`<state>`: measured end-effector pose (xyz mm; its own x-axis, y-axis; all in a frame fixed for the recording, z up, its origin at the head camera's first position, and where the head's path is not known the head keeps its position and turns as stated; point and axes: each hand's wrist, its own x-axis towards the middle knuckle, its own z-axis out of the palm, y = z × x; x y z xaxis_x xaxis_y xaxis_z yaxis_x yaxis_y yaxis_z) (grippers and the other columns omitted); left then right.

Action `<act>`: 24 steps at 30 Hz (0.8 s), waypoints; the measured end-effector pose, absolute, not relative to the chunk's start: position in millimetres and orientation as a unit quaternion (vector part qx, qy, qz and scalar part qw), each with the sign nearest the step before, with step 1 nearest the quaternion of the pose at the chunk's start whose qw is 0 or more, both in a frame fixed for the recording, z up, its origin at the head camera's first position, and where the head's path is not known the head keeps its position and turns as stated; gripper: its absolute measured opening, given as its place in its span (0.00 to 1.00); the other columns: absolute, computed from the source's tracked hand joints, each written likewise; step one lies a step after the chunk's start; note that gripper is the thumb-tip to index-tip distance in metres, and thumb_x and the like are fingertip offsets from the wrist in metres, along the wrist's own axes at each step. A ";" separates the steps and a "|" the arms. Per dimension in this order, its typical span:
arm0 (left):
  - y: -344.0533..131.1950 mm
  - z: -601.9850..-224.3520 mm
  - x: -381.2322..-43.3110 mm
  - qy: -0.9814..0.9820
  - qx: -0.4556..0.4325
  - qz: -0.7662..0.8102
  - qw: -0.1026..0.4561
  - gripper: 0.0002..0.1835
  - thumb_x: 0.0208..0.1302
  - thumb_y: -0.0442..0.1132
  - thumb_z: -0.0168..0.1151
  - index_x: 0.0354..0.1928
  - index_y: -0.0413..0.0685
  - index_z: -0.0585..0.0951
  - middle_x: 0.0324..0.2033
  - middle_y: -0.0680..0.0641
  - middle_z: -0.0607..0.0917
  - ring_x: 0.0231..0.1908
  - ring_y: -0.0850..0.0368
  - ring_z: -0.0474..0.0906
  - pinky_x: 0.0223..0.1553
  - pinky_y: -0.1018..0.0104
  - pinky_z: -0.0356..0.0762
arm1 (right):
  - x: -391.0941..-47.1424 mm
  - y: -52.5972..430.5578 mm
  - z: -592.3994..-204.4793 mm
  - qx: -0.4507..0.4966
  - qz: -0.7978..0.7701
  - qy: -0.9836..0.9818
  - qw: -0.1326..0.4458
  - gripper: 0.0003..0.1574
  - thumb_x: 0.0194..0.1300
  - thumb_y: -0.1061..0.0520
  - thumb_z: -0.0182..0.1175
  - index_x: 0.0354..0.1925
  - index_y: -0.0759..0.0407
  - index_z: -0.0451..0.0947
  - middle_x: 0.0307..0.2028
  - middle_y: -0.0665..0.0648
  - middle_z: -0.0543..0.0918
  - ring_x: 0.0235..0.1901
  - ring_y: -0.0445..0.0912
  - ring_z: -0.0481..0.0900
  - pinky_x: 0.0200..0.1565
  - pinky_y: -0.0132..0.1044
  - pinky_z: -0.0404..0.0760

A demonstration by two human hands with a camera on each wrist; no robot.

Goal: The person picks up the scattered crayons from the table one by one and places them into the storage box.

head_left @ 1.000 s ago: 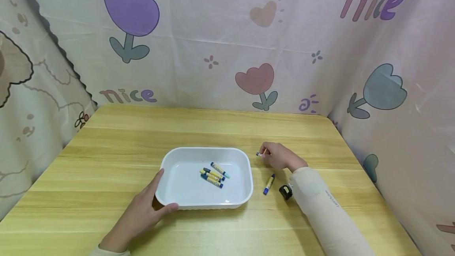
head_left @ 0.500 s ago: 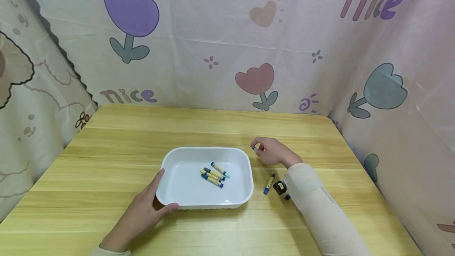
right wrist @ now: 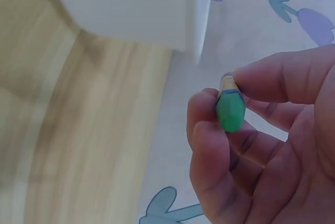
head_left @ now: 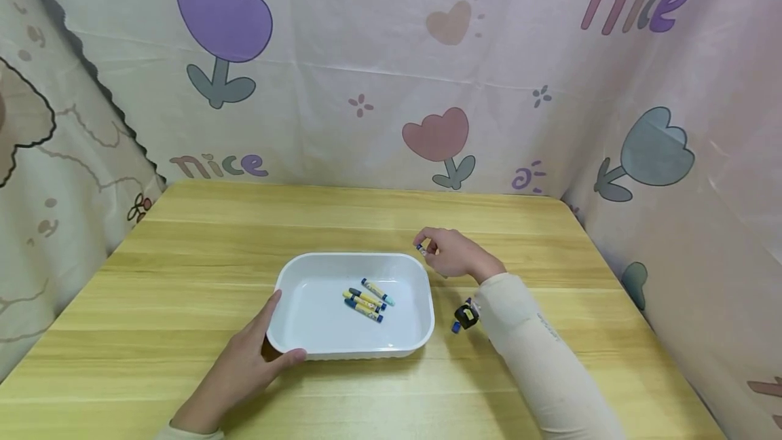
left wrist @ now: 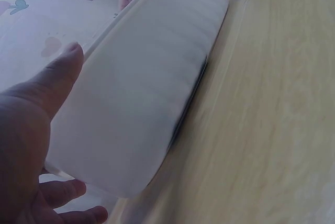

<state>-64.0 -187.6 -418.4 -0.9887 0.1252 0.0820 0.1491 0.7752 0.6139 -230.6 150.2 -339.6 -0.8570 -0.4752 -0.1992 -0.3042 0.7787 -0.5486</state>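
A white plastic tray (head_left: 293,352) sits mid-table with several yellow-wrapped crayons (head_left: 366,302) lying inside, right of its centre. My left hand (head_left: 241,358) holds the tray's front left corner, thumb at the front side and fingers at the left side; in the left wrist view the thumb (left wrist: 65,75) lies along the tray wall. My right hand (head_left: 452,252) is raised beside the back right corner of the tray. Between thumb and fingers it pinches a crayon (right wrist: 231,110) with a green tip and yellow wrapper.
A blue-ended crayon (head_left: 455,326) lies on the table right of the tray, partly covered by the black wrist camera (head_left: 467,316). The wooden table (head_left: 342,219) ends at a printed curtain (head_left: 330,53) behind and on both sides.
My right hand has moved left and slightly back toward the tray with its crayon. Its wrist camera now overlaps the loose crayon. The left hand and tray have stayed put.
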 end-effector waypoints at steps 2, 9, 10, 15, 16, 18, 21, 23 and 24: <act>-187.6 -419.0 -63.8 -0.942 -0.074 -0.327 0.022 0.57 0.55 0.61 0.69 0.76 0.40 0.48 0.68 0.28 0.61 0.63 0.27 0.62 0.56 0.33 0.65 | -230.6 146.0 -338.0 -0.212 -0.252 0.930 0.163 0.20 0.67 0.62 0.52 0.57 0.56 0.74 0.39 0.55 0.79 0.29 0.46 0.77 0.31 0.37 0.78; -187.7 -419.8 -63.6 -0.941 -0.074 -0.328 0.025 0.57 0.55 0.61 0.69 0.76 0.40 0.48 0.68 0.28 0.61 0.63 0.27 0.62 0.56 0.33 0.65 | -231.3 132.9 -333.3 -0.228 -0.248 0.928 0.159 0.19 0.66 0.63 0.54 0.55 0.55 0.75 0.36 0.54 0.79 0.31 0.47 0.76 0.32 0.37 0.77; -187.7 -419.7 -63.6 -0.941 -0.074 -0.328 0.024 0.58 0.55 0.61 0.69 0.76 0.40 0.48 0.68 0.28 0.61 0.63 0.27 0.62 0.56 0.33 0.65 | -231.3 131.2 -332.9 -0.231 -0.246 0.928 0.159 0.19 0.66 0.63 0.54 0.55 0.55 0.75 0.36 0.54 0.79 0.31 0.46 0.76 0.32 0.37 0.77; -187.8 -419.1 -63.6 -0.941 -0.071 -0.330 0.021 0.58 0.55 0.61 0.69 0.76 0.41 0.48 0.68 0.28 0.60 0.63 0.27 0.61 0.56 0.32 0.65 | -230.8 122.6 -332.3 -0.239 -0.247 0.923 0.172 0.21 0.66 0.64 0.56 0.57 0.58 0.74 0.36 0.54 0.79 0.31 0.46 0.76 0.33 0.36 0.77; -187.8 -419.0 -63.6 -0.941 -0.071 -0.329 0.021 0.58 0.55 0.61 0.69 0.76 0.41 0.48 0.68 0.28 0.60 0.63 0.27 0.61 0.56 0.32 0.65 | -230.7 120.9 -332.2 -0.241 -0.247 0.922 0.175 0.22 0.66 0.64 0.56 0.58 0.58 0.74 0.36 0.54 0.78 0.32 0.47 0.76 0.33 0.36 0.77; -187.7 -418.8 -63.5 -0.941 -0.070 -0.330 0.021 0.58 0.55 0.61 0.69 0.76 0.41 0.48 0.68 0.28 0.60 0.63 0.27 0.61 0.56 0.33 0.65 | -230.3 117.4 -332.0 -0.242 -0.248 0.920 0.183 0.22 0.65 0.64 0.57 0.58 0.58 0.74 0.36 0.54 0.78 0.33 0.47 0.76 0.33 0.36 0.78; -187.4 -418.2 -63.8 -0.941 -0.069 -0.330 0.019 0.58 0.54 0.61 0.69 0.76 0.40 0.48 0.68 0.28 0.60 0.64 0.27 0.61 0.57 0.33 0.65 | -229.7 112.4 -331.4 -0.248 -0.244 0.918 0.191 0.22 0.66 0.64 0.58 0.58 0.56 0.74 0.37 0.54 0.78 0.34 0.48 0.77 0.33 0.36 0.79; -187.1 -417.4 -64.2 -0.942 -0.068 -0.329 0.018 0.58 0.55 0.61 0.69 0.76 0.40 0.48 0.68 0.28 0.60 0.64 0.27 0.61 0.57 0.33 0.65 | -229.4 108.9 -330.7 -0.250 -0.239 0.918 0.193 0.21 0.66 0.64 0.58 0.57 0.54 0.74 0.37 0.54 0.78 0.35 0.48 0.77 0.33 0.36 0.79; -187.2 -417.3 -64.5 -0.941 -0.069 -0.329 0.019 0.58 0.55 0.61 0.69 0.76 0.40 0.48 0.68 0.28 0.60 0.64 0.27 0.61 0.57 0.33 0.65 | -229.3 107.1 -330.3 -0.252 -0.237 0.918 0.194 0.21 0.66 0.64 0.59 0.57 0.53 0.74 0.37 0.53 0.78 0.35 0.48 0.77 0.33 0.36 0.80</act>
<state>-64.5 -187.2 -417.3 -0.9896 0.1178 0.0820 0.1432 0.7734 0.6175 -229.3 107.1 -330.3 -0.7982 -0.5539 -0.2369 -0.3700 0.7611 -0.5327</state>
